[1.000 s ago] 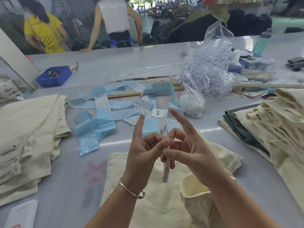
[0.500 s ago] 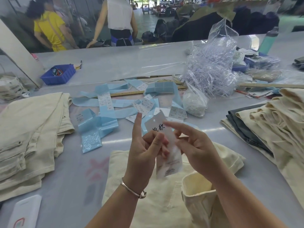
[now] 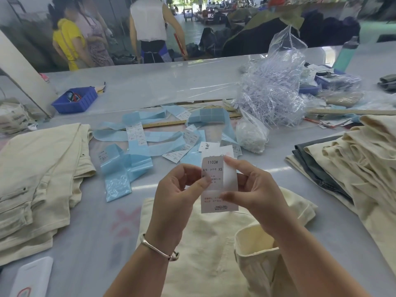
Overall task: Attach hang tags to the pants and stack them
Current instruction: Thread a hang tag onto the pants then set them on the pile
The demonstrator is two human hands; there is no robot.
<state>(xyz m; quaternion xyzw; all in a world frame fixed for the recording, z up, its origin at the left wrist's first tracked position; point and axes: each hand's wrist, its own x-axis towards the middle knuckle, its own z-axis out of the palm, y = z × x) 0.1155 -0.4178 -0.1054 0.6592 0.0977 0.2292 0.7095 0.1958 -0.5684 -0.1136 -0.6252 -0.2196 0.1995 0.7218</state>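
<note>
Table (image 3: 150, 86): grey, littered with blue strips (image 3: 137, 159) | workshop, people behind | hands: both pinching hang tag (image 3: 218, 183)

The scene is bright and evenly lit with soft, cool daylight. The glossy pale grey table (image 3: 150, 86) carries thin white streaks of glare on its far part, and a pale band of reflected light crosses it just left of the two hands. Shadows are faint: only a soft dark edge lies under the folded cream pants stack (image 3: 38, 181) at the table's left side. Beyond the table's far edge the open hall is brighter, washed out and soft in focus. The white printed hang tag (image 3: 218, 185) is fairly sharp at its top line, its small lower print blurred. Wide-angle distortion bends the table's edges at the corners.
</note>
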